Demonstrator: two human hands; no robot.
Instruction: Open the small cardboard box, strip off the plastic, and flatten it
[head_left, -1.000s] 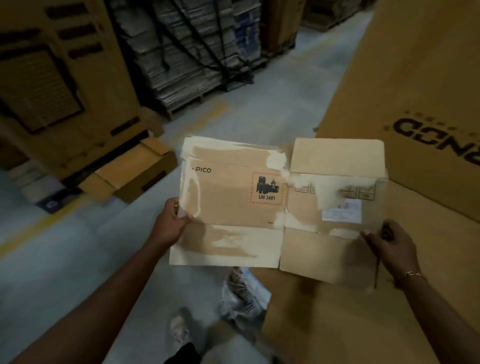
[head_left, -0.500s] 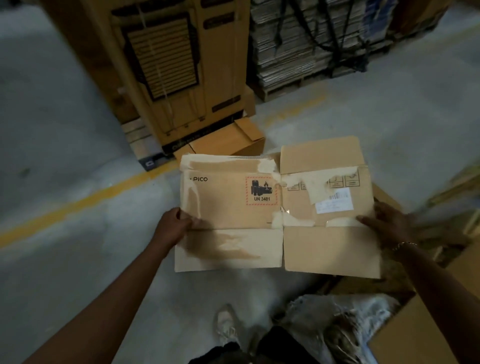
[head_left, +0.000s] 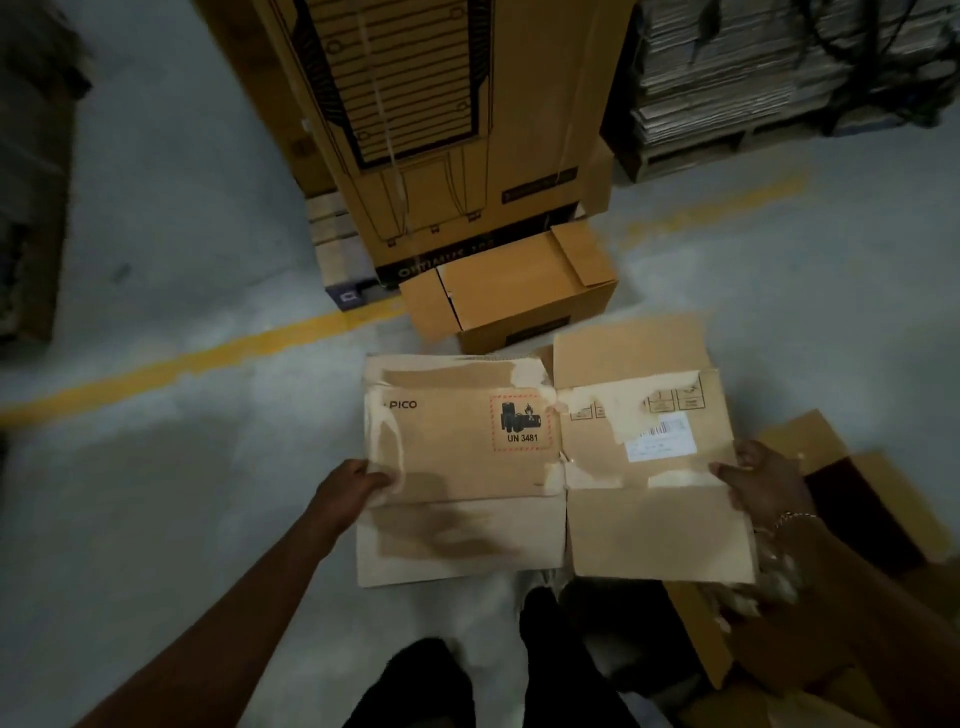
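Note:
The small cardboard box (head_left: 467, 467) is flattened into a sheet and held out in front of me, above the floor. It carries the word PICO, a red-bordered UN 3481 battery label, a white shipping sticker and pale torn patches where tape came off. My left hand (head_left: 348, 486) grips its left edge with the thumb on top. My right hand (head_left: 763, 483), a bracelet at the wrist, grips its right edge.
A smaller open carton (head_left: 511, 293) sits on the grey floor just beyond the sheet, against a tall printed carton (head_left: 431, 130). A yellow floor line (head_left: 208, 358) runs to the left. An open box with crumpled plastic (head_left: 810, 613) stands at my lower right. Pallets of stacked cardboard (head_left: 727, 78) are at back right.
The view has swung left and downward: the big carton on the right has left the frame and the tall printed carton is now straight ahead. Both hands keep hold of the flattened box.

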